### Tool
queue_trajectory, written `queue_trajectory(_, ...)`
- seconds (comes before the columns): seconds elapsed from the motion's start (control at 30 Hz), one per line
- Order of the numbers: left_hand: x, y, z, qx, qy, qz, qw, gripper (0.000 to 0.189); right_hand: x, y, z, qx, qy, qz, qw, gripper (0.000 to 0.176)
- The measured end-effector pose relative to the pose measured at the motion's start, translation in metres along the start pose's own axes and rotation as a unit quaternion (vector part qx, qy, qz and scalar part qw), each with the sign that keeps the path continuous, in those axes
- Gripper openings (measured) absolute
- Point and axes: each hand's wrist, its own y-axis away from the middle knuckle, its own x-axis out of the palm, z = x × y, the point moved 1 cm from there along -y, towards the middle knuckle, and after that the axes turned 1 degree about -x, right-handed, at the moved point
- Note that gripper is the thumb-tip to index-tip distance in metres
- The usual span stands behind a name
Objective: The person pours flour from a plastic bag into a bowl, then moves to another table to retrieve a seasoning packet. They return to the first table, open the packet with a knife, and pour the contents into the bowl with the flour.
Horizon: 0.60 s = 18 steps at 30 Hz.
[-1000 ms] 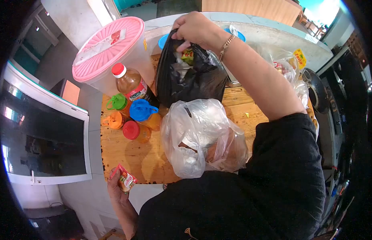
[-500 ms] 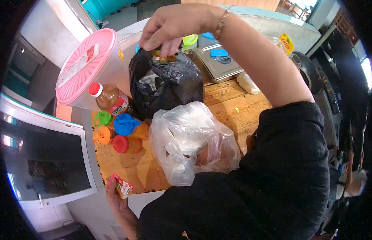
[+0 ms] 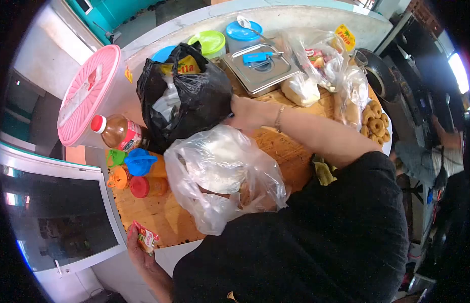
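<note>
The black bag (image 3: 189, 101) is standing open on the wooden counter (image 3: 159, 212), just behind the clear bag (image 3: 219, 177). The right hand (image 3: 247, 113), which was pinching something above the bag's mouth half a second ago, is now pressing against the bag's right side. Whether its fingers are gripping cannot be told. The left hand (image 3: 136, 250) is still closing its fingers around a red sachet (image 3: 145, 236) at the counter's near edge.

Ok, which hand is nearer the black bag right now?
Right. The right hand touches the side of the black bag, above the clear bag. The left hand is far off at the wooden board corner, holding a red sachet.
</note>
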Motion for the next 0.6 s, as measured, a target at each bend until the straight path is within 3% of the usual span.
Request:
queue_trajectory(0.07, -0.004, -0.006, 0.006, 0.008, 0.011, -0.005, 1.000, 0.017, 0.018, -0.005, -0.001, 0.013, -0.063, -0.149, 0.987, 0.081)
queue_trajectory(0.17, 0.017, -0.004, 0.006, -0.005, 0.002, -0.007, 1.000, 0.015, 0.027, -0.015, -0.011, -0.011, -0.102, -0.127, 0.987, 0.096)
queue_trajectory(0.27, 0.022, -0.009, 0.010, 0.000, -0.004, 0.001, 1.000, 0.014, 0.033, -0.003, -0.006, 0.002, -0.104, -0.113, 0.988, 0.093)
queue_trajectory(0.37, 0.024, -0.011, 0.013, 0.004, -0.009, -0.012, 1.000, 0.013, 0.032, 0.002, -0.026, -0.059, -0.140, -0.091, 0.984, 0.091)
queue_trajectory(0.4, 0.020, -0.011, 0.013, 0.003, -0.009, 0.003, 1.000, 0.013, 0.004, 0.015, -0.018, -0.085, -0.118, -0.012, 0.989, 0.082)
queue_trajectory(0.47, 0.011, -0.013, 0.011, 0.000, -0.010, 0.037, 0.999, 0.013, -0.009, 0.016, -0.046, -0.156, -0.079, -0.116, 0.978, 0.058)
queue_trajectory(0.53, 0.010, -0.008, 0.009, 0.002, 0.001, 0.038, 0.999, 0.012, -0.058, 0.036, -0.036, -0.037, -0.205, -0.091, 0.974, 0.036)
queue_trajectory(0.6, 0.007, -0.006, 0.008, 0.005, 0.011, 0.024, 1.000, 0.011, -0.089, 0.032, -0.063, -0.036, -0.218, -0.192, 0.956, 0.033)
